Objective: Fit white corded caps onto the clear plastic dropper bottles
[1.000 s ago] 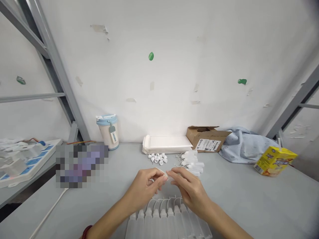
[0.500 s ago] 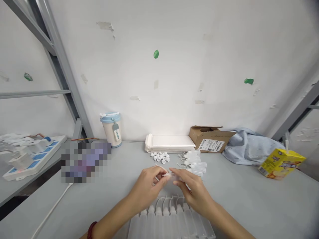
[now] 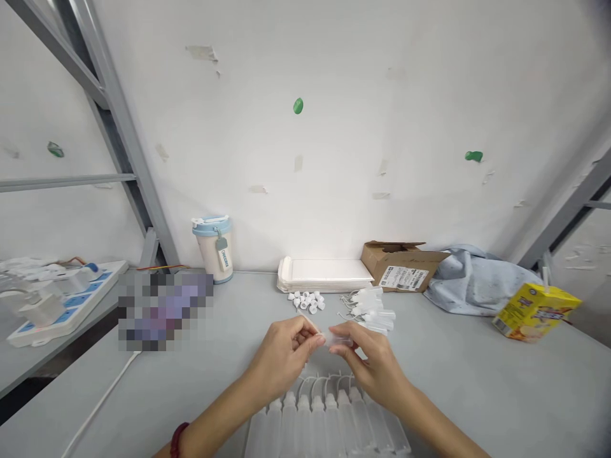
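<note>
In the head view, the fingers hide much of the small work between them, and I can't make out whether the clear vial (image 3: 342,341) joins the thin white tube (image 3: 310,324). The front ends of the bottles (image 3: 319,429) run off the lower edge, with the forearms crossing over either side of the row, and a pixelated patch (image 3: 167,312) blots out whatever lies on the left of the table (image 3: 458,381). The left hand (image 3: 282,351) has thumb and forefinger pinched together on the tube, which sticks up past the fingertips. The right hand (image 3: 375,357) has its thumb and fingers clamped on the vial, which lies about level between the fingertips and points toward the left hand. Both hands are raised just beyond the bottle necks, whose curved tubes arch up near the right wrist. Past the hands, the loose caps (image 3: 306,301) lie in a cluster, with a heap of vials (image 3: 371,308) to their right, near the cardboard box (image 3: 405,270).
</note>
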`<action>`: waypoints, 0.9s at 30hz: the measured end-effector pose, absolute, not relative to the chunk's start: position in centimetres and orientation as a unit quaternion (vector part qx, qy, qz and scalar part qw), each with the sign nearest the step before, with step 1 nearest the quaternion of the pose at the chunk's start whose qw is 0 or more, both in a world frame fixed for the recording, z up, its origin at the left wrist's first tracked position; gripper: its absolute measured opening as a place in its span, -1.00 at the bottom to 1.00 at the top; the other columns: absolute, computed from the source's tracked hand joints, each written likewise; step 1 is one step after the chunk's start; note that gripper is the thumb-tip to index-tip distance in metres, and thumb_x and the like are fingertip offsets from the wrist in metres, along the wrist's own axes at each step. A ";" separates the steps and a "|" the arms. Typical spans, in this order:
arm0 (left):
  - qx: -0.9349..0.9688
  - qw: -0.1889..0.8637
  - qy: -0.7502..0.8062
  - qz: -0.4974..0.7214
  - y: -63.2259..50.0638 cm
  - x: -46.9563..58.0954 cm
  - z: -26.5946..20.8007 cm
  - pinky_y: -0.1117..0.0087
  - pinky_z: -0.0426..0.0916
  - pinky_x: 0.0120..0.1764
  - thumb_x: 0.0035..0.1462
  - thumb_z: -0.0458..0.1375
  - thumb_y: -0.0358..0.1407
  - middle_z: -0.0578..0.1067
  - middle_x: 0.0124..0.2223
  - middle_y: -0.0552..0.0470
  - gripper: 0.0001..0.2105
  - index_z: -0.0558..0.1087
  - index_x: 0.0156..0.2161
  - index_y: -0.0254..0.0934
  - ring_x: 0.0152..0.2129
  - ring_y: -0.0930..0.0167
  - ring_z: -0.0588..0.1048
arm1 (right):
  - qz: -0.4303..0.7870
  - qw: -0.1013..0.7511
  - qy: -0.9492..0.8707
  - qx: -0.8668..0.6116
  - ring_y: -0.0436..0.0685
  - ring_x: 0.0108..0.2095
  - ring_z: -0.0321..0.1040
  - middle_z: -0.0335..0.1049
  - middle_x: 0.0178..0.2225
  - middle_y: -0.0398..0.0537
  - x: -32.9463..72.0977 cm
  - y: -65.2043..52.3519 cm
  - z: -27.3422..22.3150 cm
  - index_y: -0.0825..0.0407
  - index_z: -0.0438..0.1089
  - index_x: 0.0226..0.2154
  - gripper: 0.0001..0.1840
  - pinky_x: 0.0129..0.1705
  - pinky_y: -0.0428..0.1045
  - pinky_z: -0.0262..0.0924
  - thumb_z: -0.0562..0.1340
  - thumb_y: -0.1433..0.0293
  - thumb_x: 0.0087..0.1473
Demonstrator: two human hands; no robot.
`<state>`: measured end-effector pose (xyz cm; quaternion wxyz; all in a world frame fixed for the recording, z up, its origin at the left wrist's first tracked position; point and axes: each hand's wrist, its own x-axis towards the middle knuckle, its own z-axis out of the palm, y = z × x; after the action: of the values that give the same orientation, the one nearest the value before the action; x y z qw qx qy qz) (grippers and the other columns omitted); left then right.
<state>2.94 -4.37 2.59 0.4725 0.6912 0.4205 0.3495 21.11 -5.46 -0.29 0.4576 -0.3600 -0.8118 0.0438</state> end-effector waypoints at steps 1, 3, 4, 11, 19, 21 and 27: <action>0.691 0.468 0.421 0.355 -4.4 3.0 2.6 0.50 0.24 -0.53 0.05 0.09 -0.16 0.36 -0.51 0.12 -0.77 0.37 -0.38 -0.32 -0.64 0.52 0.30 | 0.051 0.464 -0.808 -0.359 -0.01 -0.56 0.28 0.36 -0.50 -0.10 21.1 -5.4 -0.2 0.05 0.30 -0.23 -0.86 -0.55 -0.12 0.22 0.10 0.40 0.14; 0.683 0.480 0.419 0.357 -4.4 3.0 2.5 0.49 0.27 -0.52 0.05 0.09 -0.14 0.36 -0.50 0.12 -0.76 0.37 -0.38 -0.32 -0.63 0.51 0.32 | 0.061 0.475 -0.799 -0.363 -0.01 -0.56 0.29 0.38 -0.50 -0.10 21.0 -5.4 -0.2 0.04 0.31 -0.24 -0.86 -0.55 -0.12 0.23 0.10 0.39 0.14; 0.679 0.490 0.418 0.353 -4.4 3.0 2.5 0.48 0.28 -0.50 0.05 0.08 -0.13 0.36 -0.49 0.12 -0.75 0.37 -0.37 -0.32 -0.62 0.50 0.33 | 0.062 0.480 -0.795 -0.366 -0.01 -0.55 0.29 0.39 -0.48 -0.08 20.9 -5.4 -0.1 0.04 0.32 -0.24 -0.85 -0.54 -0.12 0.23 0.09 0.38 0.14; 0.786 0.397 0.387 0.275 -4.6 2.7 2.6 0.49 0.18 -0.54 0.19 -0.11 -0.16 0.23 -0.59 0.14 -0.64 0.22 -0.58 -0.29 -0.64 0.50 0.27 | 0.147 0.463 -0.772 -0.410 -0.02 -0.57 0.25 0.37 -0.55 -0.12 21.0 -5.9 0.2 0.07 0.37 -0.32 -0.83 -0.53 -0.12 0.21 0.13 0.33 0.10; 0.896 0.116 0.330 0.273 -5.1 2.5 2.1 0.40 0.15 -0.42 0.20 -0.14 -0.34 0.37 -0.39 -0.02 -0.79 0.32 -0.35 -0.29 -0.50 0.40 0.28 | 0.467 0.403 -0.663 -0.424 -0.09 -0.66 0.10 0.30 -0.58 -0.16 21.4 -5.7 1.6 0.10 0.38 -0.42 -0.68 -0.63 -0.15 0.09 0.17 0.16 0.01; 0.875 0.177 0.356 0.278 -5.1 2.5 2.3 0.41 0.17 -0.42 0.20 -0.12 -0.28 0.38 -0.42 0.01 -0.76 0.33 -0.40 -0.28 -0.50 0.41 0.30 | 0.469 0.401 -0.658 -0.432 -0.09 -0.65 0.10 0.29 -0.57 -0.16 21.2 -5.7 1.5 0.10 0.39 -0.38 -0.66 -0.63 -0.15 0.09 0.16 0.14 0.02; 0.689 0.548 0.410 0.239 -4.7 2.8 2.8 0.50 0.17 -0.60 0.16 -0.15 -0.03 0.30 -0.58 0.11 -0.59 0.27 -0.51 -0.30 -0.66 0.49 0.31 | 0.312 0.411 -0.730 -0.448 -0.05 -0.57 0.11 0.28 -0.54 -0.15 20.4 -6.3 1.5 0.05 0.38 -0.38 -0.70 -0.56 -0.15 0.04 0.06 0.21 0.13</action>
<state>2.83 -4.72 2.77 0.5481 0.6886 0.4099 0.2394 20.35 -6.32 1.46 0.4112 -0.4481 -0.7300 0.3118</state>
